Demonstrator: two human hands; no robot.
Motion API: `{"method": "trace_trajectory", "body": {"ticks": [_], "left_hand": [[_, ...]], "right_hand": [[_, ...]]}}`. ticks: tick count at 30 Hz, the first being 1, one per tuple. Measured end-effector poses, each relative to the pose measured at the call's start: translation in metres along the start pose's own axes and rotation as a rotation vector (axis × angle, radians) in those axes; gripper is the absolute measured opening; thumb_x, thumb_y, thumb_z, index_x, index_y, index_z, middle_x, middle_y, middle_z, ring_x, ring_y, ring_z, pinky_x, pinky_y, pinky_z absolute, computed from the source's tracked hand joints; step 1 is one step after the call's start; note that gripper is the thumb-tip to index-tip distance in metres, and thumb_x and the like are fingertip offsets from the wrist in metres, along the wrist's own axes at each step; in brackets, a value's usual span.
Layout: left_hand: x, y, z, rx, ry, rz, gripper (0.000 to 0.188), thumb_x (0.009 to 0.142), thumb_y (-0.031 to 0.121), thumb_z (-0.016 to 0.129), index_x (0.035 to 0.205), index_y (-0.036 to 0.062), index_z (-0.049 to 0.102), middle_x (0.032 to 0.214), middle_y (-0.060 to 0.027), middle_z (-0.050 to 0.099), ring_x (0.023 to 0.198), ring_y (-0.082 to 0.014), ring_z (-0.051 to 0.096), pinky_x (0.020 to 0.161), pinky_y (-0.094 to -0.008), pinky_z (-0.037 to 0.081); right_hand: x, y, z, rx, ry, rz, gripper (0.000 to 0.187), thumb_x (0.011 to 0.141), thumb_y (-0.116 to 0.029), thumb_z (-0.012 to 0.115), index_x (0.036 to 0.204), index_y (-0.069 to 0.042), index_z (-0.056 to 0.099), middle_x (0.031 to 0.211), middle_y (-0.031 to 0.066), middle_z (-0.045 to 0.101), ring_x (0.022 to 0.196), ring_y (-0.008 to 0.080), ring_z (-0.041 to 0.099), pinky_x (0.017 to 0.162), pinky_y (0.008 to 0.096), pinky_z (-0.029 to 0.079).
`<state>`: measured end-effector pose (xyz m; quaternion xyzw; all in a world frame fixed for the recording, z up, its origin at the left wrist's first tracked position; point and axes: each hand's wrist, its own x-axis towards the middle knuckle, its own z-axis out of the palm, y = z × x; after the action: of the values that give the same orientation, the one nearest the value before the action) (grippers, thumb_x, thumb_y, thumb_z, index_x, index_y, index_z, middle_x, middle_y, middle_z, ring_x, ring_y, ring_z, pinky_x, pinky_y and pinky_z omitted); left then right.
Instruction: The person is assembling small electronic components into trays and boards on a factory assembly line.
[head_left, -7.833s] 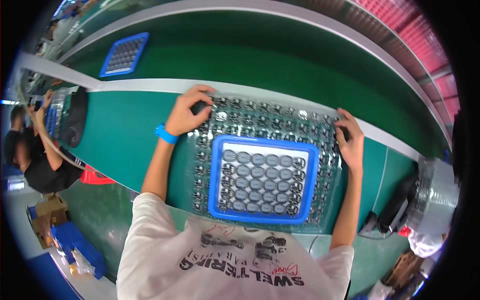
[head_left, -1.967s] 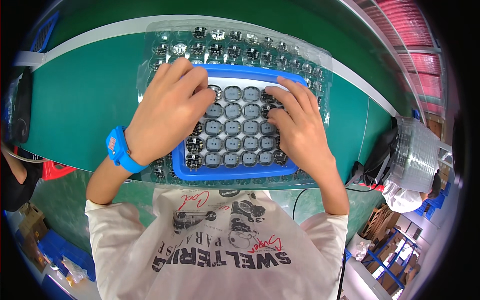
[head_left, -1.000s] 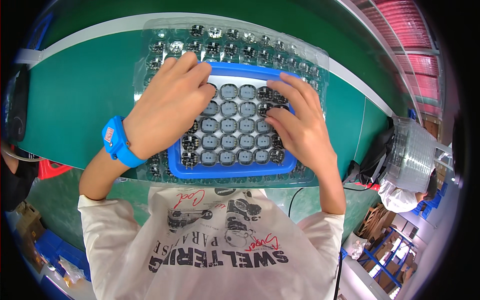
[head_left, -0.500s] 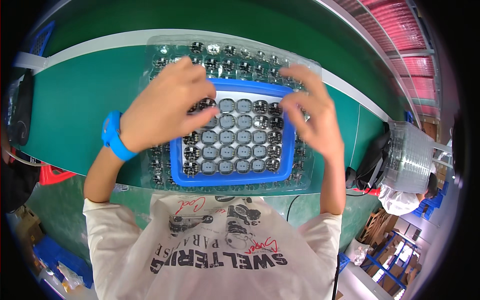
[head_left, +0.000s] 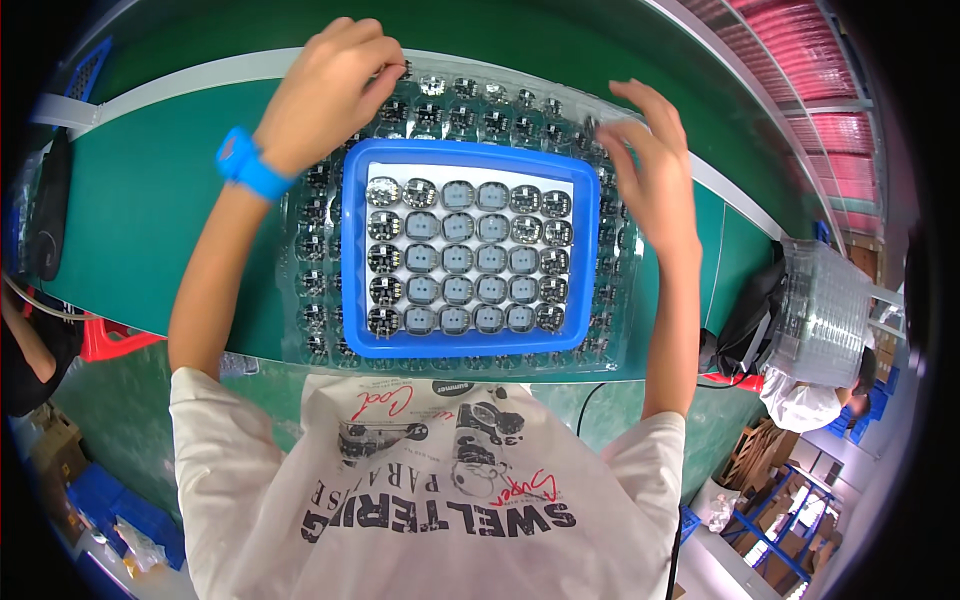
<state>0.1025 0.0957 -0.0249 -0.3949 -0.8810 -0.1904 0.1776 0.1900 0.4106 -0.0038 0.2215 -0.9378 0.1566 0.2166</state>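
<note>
A blue tray [head_left: 470, 350] lies before me, holding rows of small rounded modules on a white sheet. Some show grey flat faces, like the grey module [head_left: 457, 227]; others show dark circuit boards, like the dark module [head_left: 384, 259]. Beneath it, a larger clear plastic tray [head_left: 625, 345] carries many dark modules in its pockets. My left hand [head_left: 335, 90], with a blue wristband, is pinched at the far left part of the clear tray, on a small dark circuit-board module [head_left: 406, 70] mostly hidden by the fingertips. Over the far right corner, my right hand [head_left: 655, 165] has thumb and forefinger apart beside a dark module [head_left: 590, 128].
The green table [head_left: 130, 220] has a pale raised rim [head_left: 220, 70] along its far side. A stack of clear plastic trays [head_left: 820, 310] stands at the right, with a black bag [head_left: 750, 330] beside it. A red stool [head_left: 115, 338] shows below the left edge.
Both hands have moved away from the blue tray to the clear tray's far edge, the left up and the right outward. The blue tray's far-left dark modules are now uncovered.
</note>
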Motion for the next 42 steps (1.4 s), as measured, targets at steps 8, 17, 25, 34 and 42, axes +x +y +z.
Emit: {"method": "trace_trajectory", "body": {"ticks": [8,17,25,34,42], "left_hand": [[-0.061,0.093,-0.044,-0.247,-0.064,-0.024,0.018,0.065,0.002,0.075,0.079,0.0038,0.063,0.080,-0.0056,0.051,0.078,-0.0258,0.048,0.069,-0.0374,0.040],[-0.068,0.098,-0.027,-0.242,-0.105,-0.017,0.017,0.065,0.006,0.074,0.079,0.0063,0.064,0.081,-0.0035,0.049,0.080,-0.0233,0.047,0.069,-0.0359,0.036],[-0.067,0.096,-0.027,-0.238,-0.115,-0.011,0.022,0.065,-0.001,0.075,0.084,0.0040,0.067,0.079,-0.0044,0.050,0.077,-0.0241,0.047,0.068,-0.0365,0.037],[-0.066,0.098,-0.023,-0.218,-0.133,0.014,0.011,0.068,0.006,0.071,0.075,0.0043,0.063,0.080,-0.0039,0.049,0.082,-0.0233,0.048,0.071,-0.0358,0.038],[-0.062,0.099,-0.025,-0.182,-0.191,0.027,0.008,0.066,0.006,0.063,0.071,0.0018,0.060,0.081,-0.0065,0.049,0.084,-0.0244,0.048,0.074,-0.0351,0.039]], "right_hand": [[-0.045,-0.087,-0.037,0.101,-0.302,-0.100,0.015,0.062,0.000,0.073,0.074,0.001,0.063,0.123,0.0170,0.061,0.122,0.0399,0.052,0.095,0.0506,0.045],[-0.048,-0.089,-0.022,0.058,-0.335,-0.139,0.011,0.065,-0.004,0.066,0.071,0.003,0.060,0.125,0.0168,0.058,0.125,0.0366,0.049,0.099,0.0525,0.042],[-0.044,-0.092,-0.018,0.048,-0.336,-0.183,0.011,0.064,-0.006,0.062,0.065,0.005,0.059,0.123,0.0182,0.058,0.125,0.0355,0.048,0.102,0.0520,0.040],[-0.041,-0.093,-0.019,0.024,-0.413,-0.179,0.009,0.066,-0.003,0.064,0.072,0.001,0.059,0.126,0.0138,0.058,0.126,0.0345,0.048,0.102,0.0508,0.042],[-0.045,-0.086,-0.011,0.080,-0.380,-0.163,0.008,0.067,-0.002,0.063,0.070,0.002,0.058,0.126,0.0146,0.057,0.127,0.0347,0.048,0.102,0.0509,0.042]]}}
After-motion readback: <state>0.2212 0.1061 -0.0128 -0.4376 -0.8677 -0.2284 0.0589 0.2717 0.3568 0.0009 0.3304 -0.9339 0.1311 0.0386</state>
